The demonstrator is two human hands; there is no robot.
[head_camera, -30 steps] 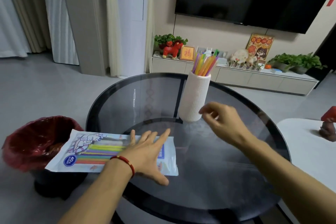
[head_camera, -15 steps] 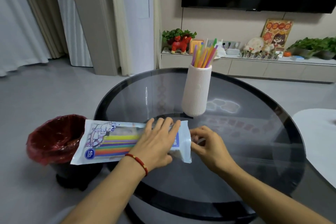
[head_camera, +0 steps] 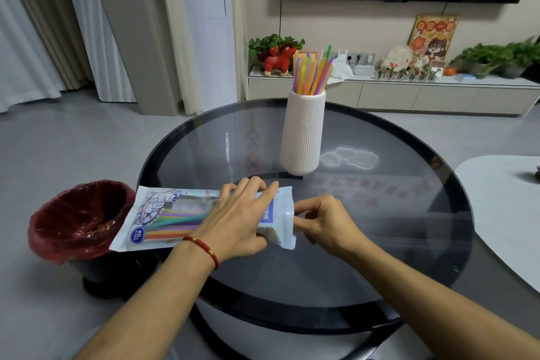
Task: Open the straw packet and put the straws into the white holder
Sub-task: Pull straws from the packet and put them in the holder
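A flat plastic straw packet [head_camera: 163, 219] with coloured straws inside lies at the near left of the round glass table [head_camera: 380, 213], its left end overhanging the edge. My left hand [head_camera: 236, 222] grips the packet's right half from above. My right hand [head_camera: 324, 222] pinches the packet's right end, which is lifted slightly off the glass. The white ribbed holder [head_camera: 302, 131] stands upright near the table's middle, behind my hands, with several coloured straws [head_camera: 312, 73] sticking out of it.
A bin with a red liner [head_camera: 79, 219] stands on the floor just left of the table, under the packet's left end. A white table [head_camera: 505, 213] sits at the right. Beyond are a low TV cabinet [head_camera: 388, 90] with ornaments and plants.
My right hand came down from near the holder to the packet's right end and now pinches it. My left hand went from flat on the packet to gripping it, and the right end has lifted.
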